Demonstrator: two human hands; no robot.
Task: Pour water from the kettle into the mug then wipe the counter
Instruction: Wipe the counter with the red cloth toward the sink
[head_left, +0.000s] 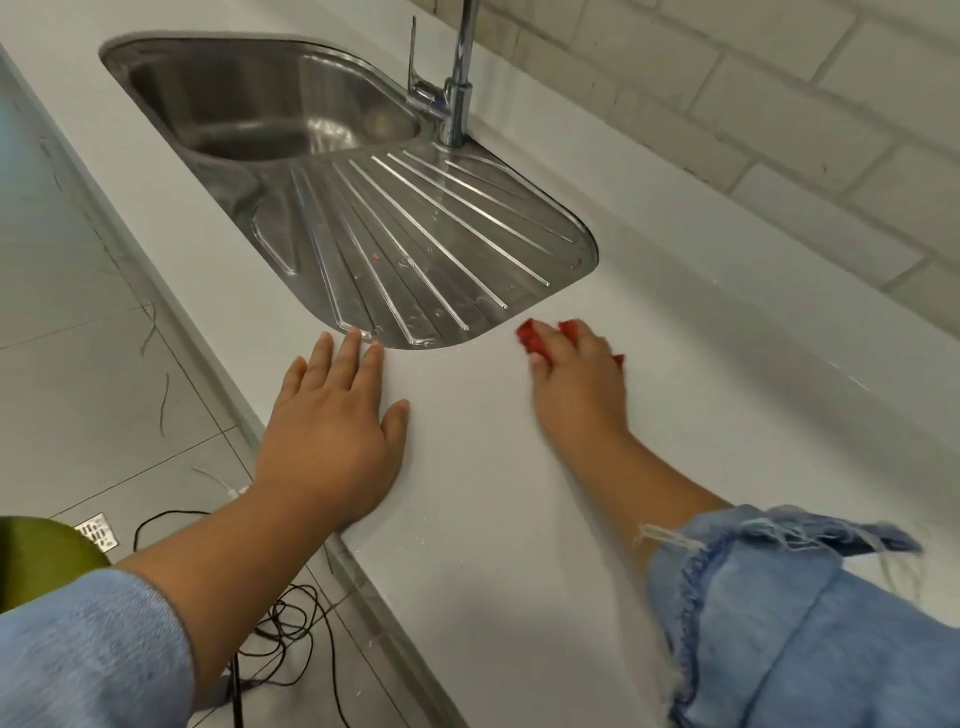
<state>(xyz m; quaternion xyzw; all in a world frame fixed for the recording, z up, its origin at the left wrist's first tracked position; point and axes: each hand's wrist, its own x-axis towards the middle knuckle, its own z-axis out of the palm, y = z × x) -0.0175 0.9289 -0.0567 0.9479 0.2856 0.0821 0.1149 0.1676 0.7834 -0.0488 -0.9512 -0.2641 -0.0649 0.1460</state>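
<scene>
Fingers of the right hand (576, 374) curl down over a red cloth (532, 338), pinning it to the white counter (493, 519) just right of the sink (415, 249) drainboard, while the left hand (332, 426) lies flat, fingers together, at the near edge. Soft and light, the cloth looks best pressed under the palm. Kettle and mug are out of view.

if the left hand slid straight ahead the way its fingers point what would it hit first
The left hand lies flat on the white counter, fingertips apparently at the rim of the stainless steel sink drainboard. It would meet that rim first, then the ribbed tray.
</scene>
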